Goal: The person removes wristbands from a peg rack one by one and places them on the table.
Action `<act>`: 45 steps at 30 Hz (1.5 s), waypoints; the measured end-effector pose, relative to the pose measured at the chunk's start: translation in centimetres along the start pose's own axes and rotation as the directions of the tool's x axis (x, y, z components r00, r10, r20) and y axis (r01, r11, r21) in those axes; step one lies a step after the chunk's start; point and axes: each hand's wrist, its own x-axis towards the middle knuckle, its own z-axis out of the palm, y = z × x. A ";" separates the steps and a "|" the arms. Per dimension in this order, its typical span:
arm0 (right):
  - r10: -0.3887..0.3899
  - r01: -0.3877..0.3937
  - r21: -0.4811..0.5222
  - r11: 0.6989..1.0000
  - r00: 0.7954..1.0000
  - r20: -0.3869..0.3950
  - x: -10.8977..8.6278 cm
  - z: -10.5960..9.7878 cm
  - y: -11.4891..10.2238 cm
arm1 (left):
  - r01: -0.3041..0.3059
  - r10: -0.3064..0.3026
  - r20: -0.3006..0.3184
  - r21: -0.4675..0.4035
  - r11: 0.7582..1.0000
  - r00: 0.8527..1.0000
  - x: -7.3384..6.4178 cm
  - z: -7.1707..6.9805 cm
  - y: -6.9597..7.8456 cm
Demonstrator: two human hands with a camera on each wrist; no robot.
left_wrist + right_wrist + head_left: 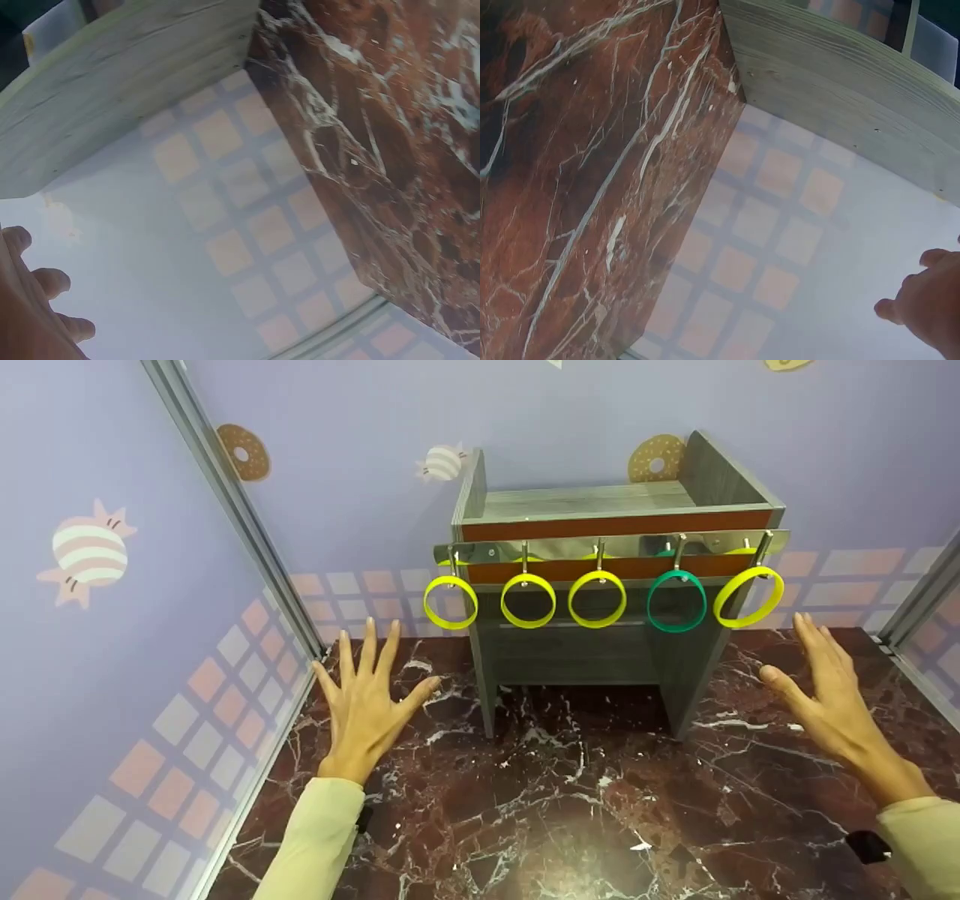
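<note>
In the head view my left hand [365, 705] is spread with straight fingers, left of a grey wooden rack [577, 652], and holds nothing. To the rack's right, my right hand [832, 697] hovers with its fingers extended and thumb apart, also holding nothing. A metal hook rail [547, 547] runs across the rack's front. From its hooks hang a yellow ring [451, 626] at the far left, several more yellow rings, and a green ring [676, 628] second from the right. The rightmost yellow ring [720, 611] is nearest my right hand and tilted. Neither hand touches the rack.
The rack stands on a dark red marbled table [540, 825] near the back wall [555, 420]. A patterned side panel [150, 660] borders the left, joined by a metal corner post [240, 502]. Another panel edge [922, 682] stands at the right.
</note>
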 end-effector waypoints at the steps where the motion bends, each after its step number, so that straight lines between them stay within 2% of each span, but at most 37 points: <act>1: 0.007 -0.007 0.018 1.000 1.000 0.000 0.0 0.0 -0.1 | -0.003 0.003 -0.008 -0.013 1.000 1.000 0.1 -0.1 0.2; 9: 0.079 -0.075 0.114 0.991 0.996 -0.032 -0.2 0.1 -1.0 | -0.013 0.007 -0.047 -0.126 0.992 0.999 0.4 -1.4 1.7; 16: 0.103 -0.085 0.192 0.978 0.991 -0.085 -0.2 0.9 -1.3 | -0.014 -0.012 -0.096 -0.266 0.964 0.995 0.6 -2.1 2.9; 23: 0.078 -0.038 0.270 0.962 0.987 -0.141 0.0 1.7 -2.0 | -0.015 -0.047 -0.141 -0.411 0.911 0.989 1.0 -2.6 3.7; 27: 0.080 -0.010 0.382 0.924 0.982 -0.169 0.1 2.2 -2.3 | -0.018 -0.069 -0.159 -0.492 0.870 0.985 1.3 -2.8 4.0; 28: 0.084 -0.004 0.416 0.909 0.981 -0.174 0.1 2.3 -2.4 | -0.019 -0.074 -0.160 -0.515 0.857 0.984 1.3 -2.8 4.1; 33: 0.102 0.031 0.617 0.786 0.979 -0.178 0.2 3.0 -2.4 | -0.042 -0.089 -0.172 -0.637 0.770 0.981 1.6 -3.1 4.7; 35: 0.104 0.037 0.664 0.747 0.980 -0.172 0.2 3.3 -2.2 | -0.063 -0.084 -0.181 -0.678 0.732 0.980 1.8 -3.1 4.9; 37: 0.109 0.037 0.685 0.728 0.980 -0.169 0.1 3.6 -2.0 | -0.083 -0.080 -0.188 -0.723 0.686 0.979 2.0 -3.1 5.0; 40: 0.127 0.024 0.708 0.706 0.979 -0.159 0.1 4.0 -1.7 | -0.100 -0.078 -0.183 -0.793 0.601 0.980 2.3 -3.0 5.2; 45: 0.159 -0.012 0.729 0.684 0.978 -0.133 0.1 4.7 -1.3 | -0.086 -0.103 -0.150 -0.884 0.460 0.983 2.8 -2.8 5.4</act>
